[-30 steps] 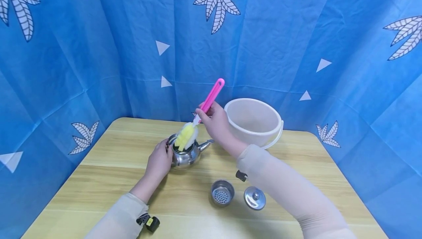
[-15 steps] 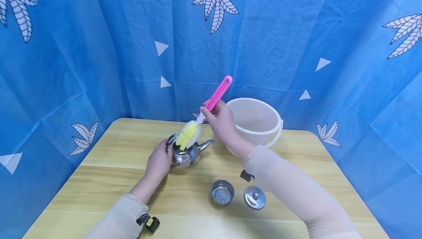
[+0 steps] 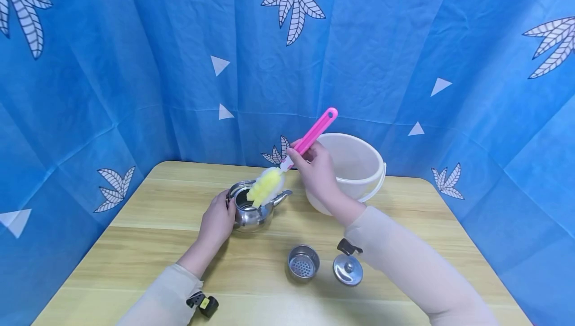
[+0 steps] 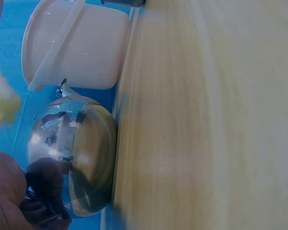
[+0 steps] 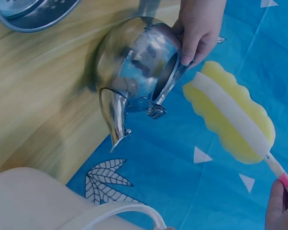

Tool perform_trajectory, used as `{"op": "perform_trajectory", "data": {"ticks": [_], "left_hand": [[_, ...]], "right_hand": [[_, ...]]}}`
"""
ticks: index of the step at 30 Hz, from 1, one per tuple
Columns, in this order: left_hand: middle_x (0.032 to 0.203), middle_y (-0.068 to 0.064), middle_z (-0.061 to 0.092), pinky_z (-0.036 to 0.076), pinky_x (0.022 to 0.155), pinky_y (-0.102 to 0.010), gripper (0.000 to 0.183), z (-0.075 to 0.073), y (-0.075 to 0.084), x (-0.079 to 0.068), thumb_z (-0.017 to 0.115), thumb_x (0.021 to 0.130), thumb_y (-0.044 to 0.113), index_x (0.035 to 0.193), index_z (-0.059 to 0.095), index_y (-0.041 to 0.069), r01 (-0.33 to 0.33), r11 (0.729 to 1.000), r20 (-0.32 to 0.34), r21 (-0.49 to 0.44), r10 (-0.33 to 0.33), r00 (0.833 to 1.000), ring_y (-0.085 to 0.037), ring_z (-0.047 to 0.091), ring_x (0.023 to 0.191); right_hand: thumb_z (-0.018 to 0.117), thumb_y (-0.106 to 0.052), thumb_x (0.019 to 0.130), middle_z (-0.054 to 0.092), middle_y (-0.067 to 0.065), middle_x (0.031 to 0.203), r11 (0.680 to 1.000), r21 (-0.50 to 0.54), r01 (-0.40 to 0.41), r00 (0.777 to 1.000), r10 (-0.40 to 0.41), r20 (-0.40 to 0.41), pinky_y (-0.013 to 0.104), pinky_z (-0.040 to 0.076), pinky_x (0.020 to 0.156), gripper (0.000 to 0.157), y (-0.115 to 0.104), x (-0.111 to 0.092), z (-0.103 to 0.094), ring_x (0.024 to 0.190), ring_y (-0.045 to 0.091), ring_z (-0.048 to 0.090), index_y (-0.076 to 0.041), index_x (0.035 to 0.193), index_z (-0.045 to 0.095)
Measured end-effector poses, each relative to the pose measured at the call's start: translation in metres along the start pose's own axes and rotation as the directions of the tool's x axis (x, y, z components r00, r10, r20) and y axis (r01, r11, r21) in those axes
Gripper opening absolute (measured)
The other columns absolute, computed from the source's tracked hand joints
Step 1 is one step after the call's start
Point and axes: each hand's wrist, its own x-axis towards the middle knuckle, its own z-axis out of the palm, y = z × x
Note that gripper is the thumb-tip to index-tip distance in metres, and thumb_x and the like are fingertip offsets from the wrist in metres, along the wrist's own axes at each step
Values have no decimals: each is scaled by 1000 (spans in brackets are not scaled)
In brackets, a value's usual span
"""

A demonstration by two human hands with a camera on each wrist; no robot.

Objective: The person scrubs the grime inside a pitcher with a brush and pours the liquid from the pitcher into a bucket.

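Note:
A shiny metal teapot (image 3: 252,217) stands lidless on the table, its spout toward the right. My left hand (image 3: 216,220) grips its left side, with the thumb near the rim in the right wrist view. My right hand (image 3: 320,172) holds a sponge brush (image 3: 267,186) by the lower part of its pink handle. Its yellow and white sponge head (image 5: 230,112) is tilted above the teapot's mouth, clear of it in the right wrist view. Much of the grip on the teapot is hidden behind the left hand's fingers.
A white bucket (image 3: 375,178) with a handle stands at the back right, just behind my right hand. A perforated metal strainer cup (image 3: 303,263) and a round metal lid (image 3: 348,270) lie in front, near the right sleeve. Blue curtain surrounds the table (image 3: 148,246).
My right hand has moved to the right with the sponge brush, and the sponge head has come away from the teapot's opening. The left hand and the teapot stay in place.

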Motion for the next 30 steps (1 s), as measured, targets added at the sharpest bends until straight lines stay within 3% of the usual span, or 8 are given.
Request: {"op": "perform_trajectory", "data": {"ticks": [8, 16, 23, 30], "left_hand": [[139, -32, 51, 43, 105, -58, 49, 0, -1, 0, 45, 106, 23, 141, 45, -11, -20, 1000, -11, -5, 20, 1000, -47, 51, 127], [139, -31, 51, 43, 106, -58, 49, -1, -1, 0, 44, 106, 24, 142, 46, -10, -24, 1000, -9, -5, 24, 1000, -46, 51, 127], [136, -32, 53, 44, 103, -59, 47, -2, 0, -1, 45, 105, 21, 140, 46, -11, -35, 999, -23, 3, 36, 999, -48, 53, 124], [137, -32, 53, 43, 105, -58, 47, 0, 0, 0, 46, 105, 21, 140, 47, -11, -34, 999, -30, -6, 34, 999, -47, 52, 126]], "right_hand": [[69, -13, 96, 71, 16, 101, 1000, 26, 12, 1000, -12, -14, 34, 61, 74, 21, 1, -6, -16, 85, 23, 70, 1, 111, 65], [70, -14, 95, 71, 17, 99, 998, 69, -8, 998, 13, -67, 33, 61, 77, 23, -2, -13, -36, 84, 17, 71, 3, 110, 65], [71, -17, 95, 70, 19, 99, 998, 67, 14, 998, -10, -66, 31, 60, 80, 25, 2, -19, -50, 85, 16, 72, 2, 110, 65], [70, -21, 96, 70, 18, 104, 998, 47, -34, 997, 38, -73, 29, 59, 82, 30, 6, -27, -67, 89, 16, 72, 2, 112, 64]]}}
